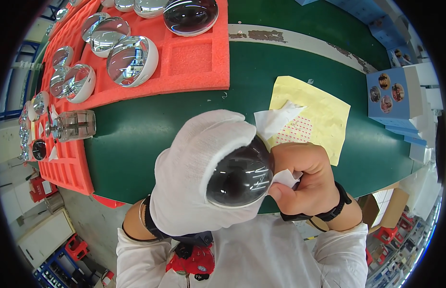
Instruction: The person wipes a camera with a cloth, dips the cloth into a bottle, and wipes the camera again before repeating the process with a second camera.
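Dark dome point(239, 175), mid-frame, sits clasped in my gloved left hand point(184, 168); right fingers point(297, 156), pinching white paper point(286, 178), adjoin its right edge.

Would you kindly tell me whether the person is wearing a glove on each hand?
No: only the left hand wears a white glove, while the right hand, pinching a white scrap, is bare.

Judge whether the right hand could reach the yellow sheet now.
Likely yes: the yellow sheet lies just beyond the right hand, nothing visible between them, though that hand pinches a white scrap.
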`<state>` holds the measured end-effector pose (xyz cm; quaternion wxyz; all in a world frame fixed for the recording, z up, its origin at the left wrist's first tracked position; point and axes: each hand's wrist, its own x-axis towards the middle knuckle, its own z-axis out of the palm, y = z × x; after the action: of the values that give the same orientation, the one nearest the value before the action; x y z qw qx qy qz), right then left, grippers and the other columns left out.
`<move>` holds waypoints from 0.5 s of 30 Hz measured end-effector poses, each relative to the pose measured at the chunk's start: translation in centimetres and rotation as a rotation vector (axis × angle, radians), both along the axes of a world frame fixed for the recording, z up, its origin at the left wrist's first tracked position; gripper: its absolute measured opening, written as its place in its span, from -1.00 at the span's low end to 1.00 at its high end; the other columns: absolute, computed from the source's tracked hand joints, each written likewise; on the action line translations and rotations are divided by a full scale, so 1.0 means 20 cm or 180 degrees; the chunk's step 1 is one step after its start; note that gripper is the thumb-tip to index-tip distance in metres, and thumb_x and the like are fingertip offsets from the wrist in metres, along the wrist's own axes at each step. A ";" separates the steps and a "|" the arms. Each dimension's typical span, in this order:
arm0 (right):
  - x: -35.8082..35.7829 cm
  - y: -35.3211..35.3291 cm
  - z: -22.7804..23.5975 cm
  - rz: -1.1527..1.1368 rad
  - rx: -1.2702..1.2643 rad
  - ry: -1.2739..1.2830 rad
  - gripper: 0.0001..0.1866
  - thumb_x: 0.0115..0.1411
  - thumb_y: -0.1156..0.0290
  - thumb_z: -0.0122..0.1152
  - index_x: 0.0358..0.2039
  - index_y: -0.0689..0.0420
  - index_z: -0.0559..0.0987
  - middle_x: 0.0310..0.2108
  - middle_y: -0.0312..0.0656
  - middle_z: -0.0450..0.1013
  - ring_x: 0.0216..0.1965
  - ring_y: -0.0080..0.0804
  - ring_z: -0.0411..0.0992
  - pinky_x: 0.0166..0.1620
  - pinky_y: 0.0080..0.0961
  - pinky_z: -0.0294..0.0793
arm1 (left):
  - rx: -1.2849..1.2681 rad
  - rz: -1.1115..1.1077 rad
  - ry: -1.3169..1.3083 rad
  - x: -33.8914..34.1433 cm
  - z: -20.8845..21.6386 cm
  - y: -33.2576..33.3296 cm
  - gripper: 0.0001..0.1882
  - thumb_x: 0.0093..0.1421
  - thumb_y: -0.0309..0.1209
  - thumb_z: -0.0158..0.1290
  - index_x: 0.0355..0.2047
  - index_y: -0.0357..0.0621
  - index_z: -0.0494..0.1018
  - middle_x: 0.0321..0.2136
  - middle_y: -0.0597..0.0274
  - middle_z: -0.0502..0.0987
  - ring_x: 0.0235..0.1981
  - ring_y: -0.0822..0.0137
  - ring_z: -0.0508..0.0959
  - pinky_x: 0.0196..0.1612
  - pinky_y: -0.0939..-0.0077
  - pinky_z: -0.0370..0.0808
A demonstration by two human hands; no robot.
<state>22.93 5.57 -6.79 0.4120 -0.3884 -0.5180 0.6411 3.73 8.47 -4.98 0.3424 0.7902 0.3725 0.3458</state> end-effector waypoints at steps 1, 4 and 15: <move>0.00 0.00 -0.01 -0.0037 -0.0013 0.0052 -0.74 -0.10 0.43 0.25 -0.71 0.17 0.32 -0.70 -0.34 0.22 -0.65 -0.61 0.12 -0.57 -0.62 0.02 | 0.0041 -0.0002 -0.0037 0.00 -0.01 0.00 -0.23 -0.32 -0.44 0.38 -0.06 -0.19 0.26 -0.07 -0.13 0.34 -0.16 0.19 0.49 -0.16 0.42 0.46; -0.02 -0.02 -0.04 -0.0072 -0.0065 0.0188 -0.72 -0.09 0.41 0.26 -0.71 0.17 0.32 -0.70 -0.35 0.22 -0.66 -0.62 0.11 -0.57 -0.62 0.02 | 0.0123 0.0003 -0.0109 0.00 -0.02 0.00 -0.24 -0.31 -0.44 0.37 -0.06 -0.20 0.26 -0.08 -0.13 0.34 -0.16 0.20 0.49 -0.17 0.44 0.47; -0.02 -0.02 -0.04 0.0033 0.0252 -0.0205 -0.68 -0.06 0.35 0.27 -0.71 0.19 0.32 -0.72 -0.35 0.21 -0.67 -0.62 0.10 -0.59 -0.61 0.01 | -0.0441 0.0378 -0.0602 0.00 -0.03 -0.03 -0.43 -0.31 -0.46 0.32 -0.19 -0.15 0.42 -0.26 0.11 0.48 -0.36 0.18 0.57 -0.33 0.50 0.51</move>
<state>22.45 5.14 -7.54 0.4068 -0.3896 -0.5580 0.6094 3.81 7.80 -5.61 0.4087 0.7050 0.4077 0.4119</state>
